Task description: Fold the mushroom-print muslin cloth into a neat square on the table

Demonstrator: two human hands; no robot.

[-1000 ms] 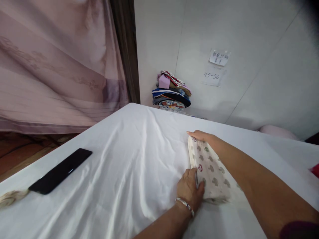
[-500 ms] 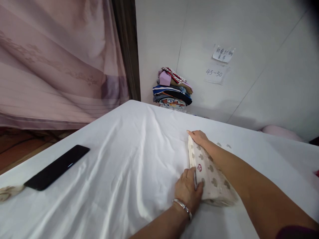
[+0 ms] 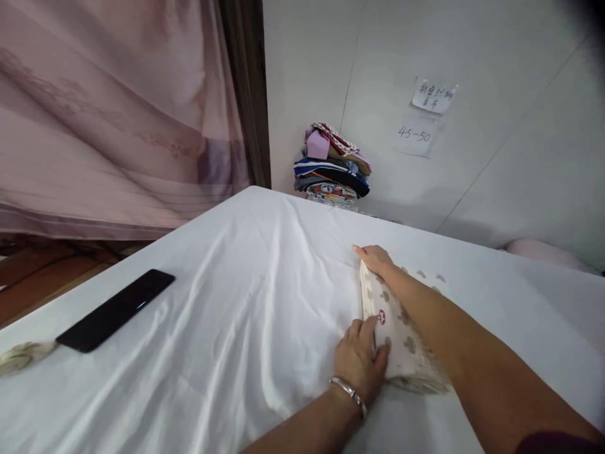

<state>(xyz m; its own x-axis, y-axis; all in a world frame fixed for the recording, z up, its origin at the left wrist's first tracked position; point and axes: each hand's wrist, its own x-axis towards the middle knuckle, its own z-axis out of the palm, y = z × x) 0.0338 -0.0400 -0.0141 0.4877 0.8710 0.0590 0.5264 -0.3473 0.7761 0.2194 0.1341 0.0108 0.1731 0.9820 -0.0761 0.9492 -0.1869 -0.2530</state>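
A cream cloth (image 3: 399,334) printed with small grey and red shapes lies folded on the white sheet (image 3: 227,315). My left hand (image 3: 358,359), with a silver bracelet on the wrist, grips the near left edge of the folded cloth between thumb and fingers. My right hand (image 3: 375,257) rests on the far end of the cloth, fingers closed over its corner, and my right forearm lies along the top of the cloth. Part of the cloth spreads out flat to the right behind my arm.
A black phone (image 3: 116,309) lies on the sheet at the left, with a braided cord end (image 3: 19,356) beside it. A pile of folded clothes (image 3: 333,170) stands against the wall at the back. A pink curtain (image 3: 108,113) hangs at the left. Two paper notes (image 3: 423,116) are stuck on the wall.
Both hands stay on the folded cloth; the fold has lifted and tightened slightly, and more of the cloth shows flat behind my right arm. The view has shifted a little.
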